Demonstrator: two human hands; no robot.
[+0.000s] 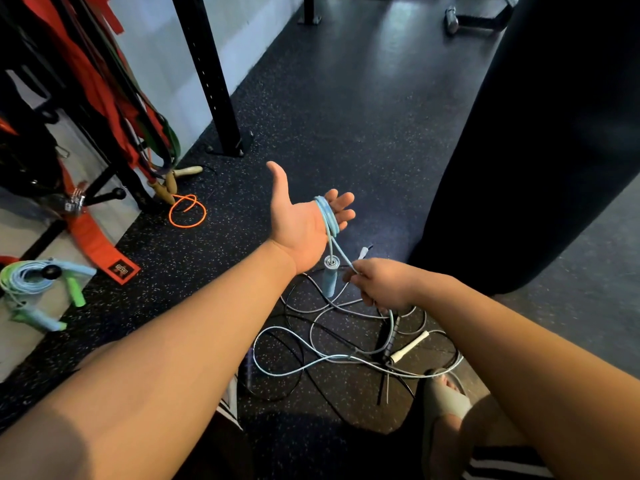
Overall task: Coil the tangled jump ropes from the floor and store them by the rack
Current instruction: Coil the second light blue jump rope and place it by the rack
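My left hand (304, 220) is held palm up with straight fingers, and several turns of a light blue jump rope (328, 216) are wound round those fingers. The rope's blue handle (330, 277) dangles below the palm. My right hand (379, 284) pinches the same blue cord just right of the handle. The rest of the cord runs down into a tangle of blue, white and black ropes (339, 351) on the floor, with a white handle (408, 347) lying in it.
The black rack post (214, 84) stands at the left, with red and green bands (138, 109) hanging by it. An orange rope (187, 211) with wooden handles and coiled blue-green ropes (31, 289) lie near its base. A black punching bag (540, 143) hangs at the right. My sandalled foot (445, 400) is by the tangle.
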